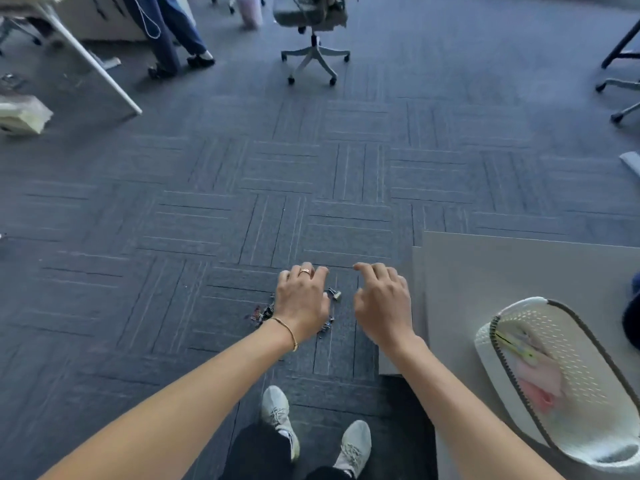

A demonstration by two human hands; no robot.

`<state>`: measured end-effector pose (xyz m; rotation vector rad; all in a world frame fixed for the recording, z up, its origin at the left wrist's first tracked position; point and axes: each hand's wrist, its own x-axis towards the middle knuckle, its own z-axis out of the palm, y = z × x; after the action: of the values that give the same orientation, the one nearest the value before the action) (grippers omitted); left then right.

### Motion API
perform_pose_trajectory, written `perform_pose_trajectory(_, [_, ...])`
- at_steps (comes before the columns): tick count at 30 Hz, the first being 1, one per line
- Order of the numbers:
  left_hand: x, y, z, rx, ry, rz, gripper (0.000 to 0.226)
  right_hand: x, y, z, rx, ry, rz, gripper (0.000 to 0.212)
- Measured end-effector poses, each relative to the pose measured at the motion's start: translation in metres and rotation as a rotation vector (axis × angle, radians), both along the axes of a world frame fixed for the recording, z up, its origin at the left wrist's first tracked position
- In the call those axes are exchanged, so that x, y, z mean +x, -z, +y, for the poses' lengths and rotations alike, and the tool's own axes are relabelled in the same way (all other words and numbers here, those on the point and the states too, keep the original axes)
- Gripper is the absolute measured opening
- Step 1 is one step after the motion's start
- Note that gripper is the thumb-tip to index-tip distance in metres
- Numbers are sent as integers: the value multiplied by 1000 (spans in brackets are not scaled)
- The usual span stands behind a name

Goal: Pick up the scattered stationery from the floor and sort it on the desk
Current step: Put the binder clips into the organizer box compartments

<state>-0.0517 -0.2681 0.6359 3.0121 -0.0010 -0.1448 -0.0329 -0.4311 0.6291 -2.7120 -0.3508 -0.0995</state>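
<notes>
Small scattered stationery, mostly dark clips (260,313), lies on the grey carpet in front of my feet. A single metal binder clip (335,294) shows between my two hands. My left hand (302,300) hovers over the pile with its fingers spread and bent downward, covering most of it. A little to the right, my right hand (381,299) hangs above the carpet with loosely curled fingers and holds nothing that I can see. The grey desk (485,271) stands at the right. On it sits a white perforated basket (554,341) with pink and green items inside.
A wheeled office chair (313,53) stands ahead at the top. A white desk leg (93,71) and a person's legs (187,39) are at the upper left. Another chair base (620,84) is at the upper right. My shoes (280,417) are below my arms.
</notes>
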Motion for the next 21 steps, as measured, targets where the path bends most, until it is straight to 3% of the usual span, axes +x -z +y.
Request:
perform_pose_trajectory(12, [-7,115,120,-29,-64,251,44,21,130,106,-63,-42,269,44])
perform_pose_trajectory(16, [-3,198,132,-36,-73,306,44,32,216,116,-91,-64,317,42])
perform_pose_trajectory(21, [22,342,139,-65,-102,333,42,63,357,125,-128,-116,360,41])
